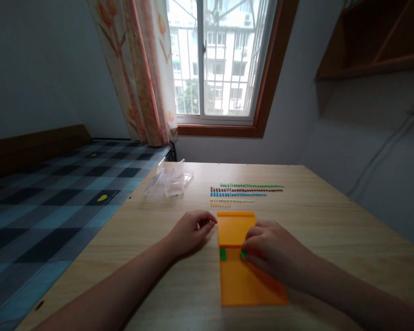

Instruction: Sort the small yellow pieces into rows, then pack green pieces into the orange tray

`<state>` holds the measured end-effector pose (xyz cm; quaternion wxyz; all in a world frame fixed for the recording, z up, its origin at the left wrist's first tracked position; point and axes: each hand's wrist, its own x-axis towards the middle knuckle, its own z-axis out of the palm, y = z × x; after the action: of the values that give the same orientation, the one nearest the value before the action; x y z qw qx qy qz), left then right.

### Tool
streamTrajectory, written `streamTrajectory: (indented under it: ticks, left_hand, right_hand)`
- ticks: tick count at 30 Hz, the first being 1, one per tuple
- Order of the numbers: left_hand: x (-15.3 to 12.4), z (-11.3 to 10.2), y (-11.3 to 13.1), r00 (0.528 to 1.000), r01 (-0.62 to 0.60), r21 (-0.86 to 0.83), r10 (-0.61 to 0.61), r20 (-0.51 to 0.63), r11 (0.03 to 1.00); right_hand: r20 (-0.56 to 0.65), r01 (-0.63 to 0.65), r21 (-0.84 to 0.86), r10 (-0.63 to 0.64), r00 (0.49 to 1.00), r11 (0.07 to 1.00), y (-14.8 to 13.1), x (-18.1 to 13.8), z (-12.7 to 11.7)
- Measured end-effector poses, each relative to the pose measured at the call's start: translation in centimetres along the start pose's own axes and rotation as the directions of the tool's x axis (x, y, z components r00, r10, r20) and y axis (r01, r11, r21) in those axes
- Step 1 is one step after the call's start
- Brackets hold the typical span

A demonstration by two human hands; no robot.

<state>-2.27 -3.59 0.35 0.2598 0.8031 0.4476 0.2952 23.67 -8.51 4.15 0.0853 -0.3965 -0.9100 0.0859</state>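
An orange plastic board [251, 287] lies flat on the table, with a raised ridge across its far end and another across its middle. A small green block [222, 253] sits at its left edge, just below the middle ridge. My right hand [267, 243] is over the board's right side, thumb and fingers pinched on a second green block [243, 254] at the ridge; a bit of red shows under the fingers. Beside the board's upper left edge, my left hand [195, 230] rests with its fingers curled and tips together, close to or touching the edge. Nothing shows in its fingers.
Beyond the board lie rows of small green [251, 185], brown [246, 190], blue [238, 195] and yellow pieces [221, 205]. Clear plastic boxes [169, 181] stand at the table's far left. A checked bed [72, 197] adjoins the table's left edge.
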Motion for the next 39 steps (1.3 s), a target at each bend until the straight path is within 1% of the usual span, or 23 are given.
streamTrajectory:
  ticks: [2,4,7,11,13,15,18,22,24,27,39]
  left_hand:
    - [-0.2,0.1,0.5,1.0,-0.029,-0.003,0.029,0.008,1.0]
    - [-0.4,0.1,0.8,0.997,-0.061,0.0,0.06,0.048,0.998]
    - [-0.7,0.0,1.2,0.991,-0.089,0.001,0.089,0.104,0.996]
    - [-0.7,0.0,1.1,0.987,-0.107,0.007,0.105,0.122,0.994]
    - [-0.7,0.0,1.0,0.985,-0.113,0.004,0.112,0.132,0.994]
    - [-0.7,-0.1,1.0,0.982,-0.125,-0.001,0.124,0.14,0.992]
    - [-0.8,-0.3,1.1,0.98,-0.143,0.008,0.14,0.142,0.99]
    - [-0.9,-0.5,1.3,0.978,-0.156,0.034,0.149,0.147,0.987]
    - [-1.0,-0.5,1.3,0.976,-0.159,0.043,0.151,0.154,0.986]
    - [-1.0,-0.4,1.3,0.978,-0.153,0.056,0.143,0.151,0.987]
    - [-0.9,-0.1,1.2,0.97,-0.169,0.058,0.155,0.189,0.984]
  right_hand:
    - [0.016,-0.018,-0.019,0.018,1.0,1.0,-0.3,-0.3,1.5]
    - [0.006,-0.038,-0.044,0.038,0.999,0.998,-0.6,-0.1,2.4]
    - [-0.003,-0.049,-0.062,0.049,0.999,0.997,-0.9,0.2,2.8]
    - [0.004,-0.051,-0.051,0.052,0.999,0.997,-1.4,-0.1,2.9]
    - [-0.032,-0.051,-0.025,0.05,0.998,0.998,-1.6,-0.6,2.9]
    - [-0.097,-0.041,0.012,0.042,0.994,0.999,-1.6,-1.2,2.9]
    - [-0.179,0.01,0.039,-0.003,0.984,0.999,-1.1,-1.8,3.0]
    - [-0.251,0.099,-0.005,-0.097,0.963,0.995,-0.4,-2.0,3.1]
    - [-0.28,0.111,-0.046,-0.119,0.953,0.993,-0.2,-2.0,3.2]
    - [-0.272,0.098,-0.088,-0.119,0.955,0.991,-0.2,-2.2,3.5]
    - [-0.233,0.047,-0.102,-0.07,0.97,0.994,-0.6,-1.9,4.7]
